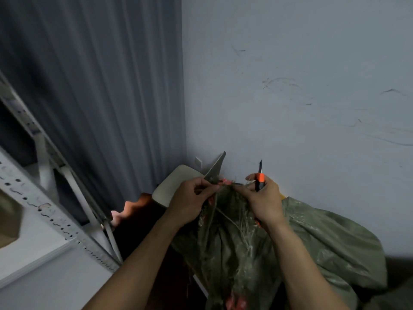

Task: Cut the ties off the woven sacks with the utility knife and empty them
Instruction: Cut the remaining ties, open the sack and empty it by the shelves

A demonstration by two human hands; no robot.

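Wall, pale and scuffed, stands right behind the woven sack, grey curtain hangs behind and to the left of the sack, and a white perforated rack sits further off to the sack's left. Now the sack itself: olive green, shiny weave, bulging and creased, slumped against the wall with its neck gathered upwards. Judging by that bulk it is full, so nothing is emptied yet. We're on the tie-cutting step, and all the tipping-out is to come. A pale rounded pad peeks out just behind the sack's neck; hard to say what it is. On to the hands: left hand is at the left side of the neck, thumb and fingers pinching the bunched fabric tight. Right hand is at the right side of the neck, curled round the utility knife while its fingertips tug at frayed strands. Knife is orange and black, blade out, pointing up and away from the sack, not on the tie at this instant. And the tie: a small red knot atop the neck, between the two hands, loose pale fibres around it. Whether it's cut through, I cannot tell
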